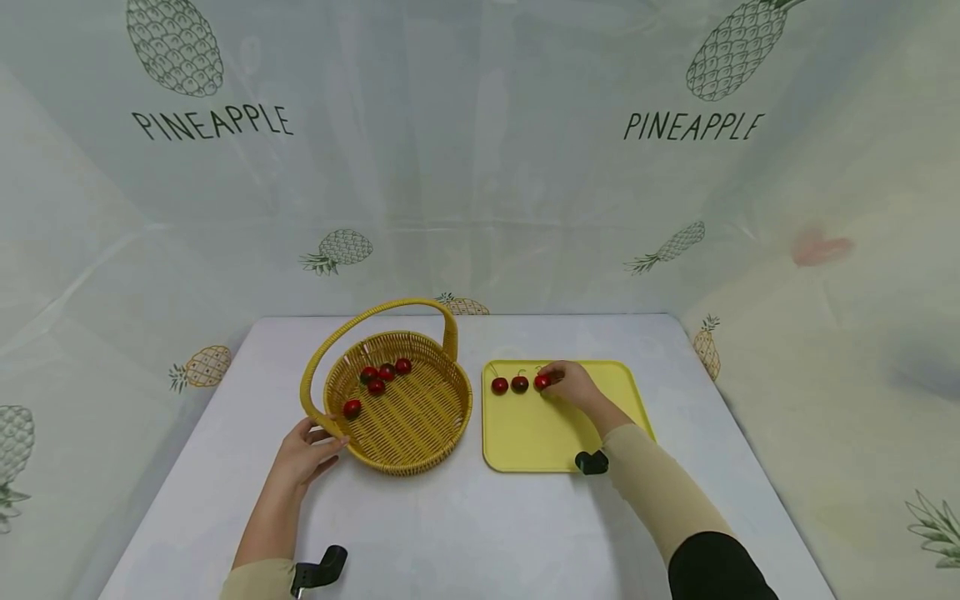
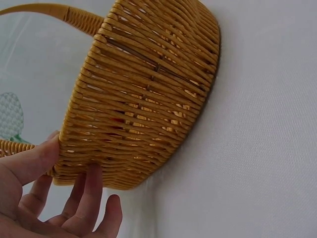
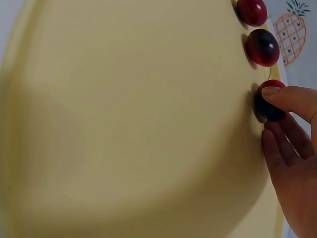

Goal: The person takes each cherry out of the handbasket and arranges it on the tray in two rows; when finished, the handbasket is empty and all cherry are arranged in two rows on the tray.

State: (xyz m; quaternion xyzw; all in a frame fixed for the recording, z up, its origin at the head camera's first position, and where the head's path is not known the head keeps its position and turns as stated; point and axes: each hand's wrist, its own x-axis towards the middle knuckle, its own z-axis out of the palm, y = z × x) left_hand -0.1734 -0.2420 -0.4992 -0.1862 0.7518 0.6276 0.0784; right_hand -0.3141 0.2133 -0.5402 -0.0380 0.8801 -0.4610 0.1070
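My left hand (image 1: 302,454) grips the rim of a yellow-brown woven basket (image 1: 408,429) near the foot of its tall handle. In the left wrist view the thumb lies at the rim and the other fingers are against the outer wall. Several dark red cherries (image 1: 377,387) lie in the left part of the basket. Over the yellow tray (image 1: 532,442), my right hand (image 1: 576,387) pinches a cherry (image 3: 271,108) between thumb and fingers, low at the tray's far side. Two more cherries (image 3: 263,47) sit beside it in a row.
The basket and tray stand side by side on a white table (image 1: 450,533), a narrow gap between them. The basket's arched handle (image 1: 375,310) rises above its bowl. Behind the table hangs a pale curtain (image 1: 480,183) printed with pineapples.
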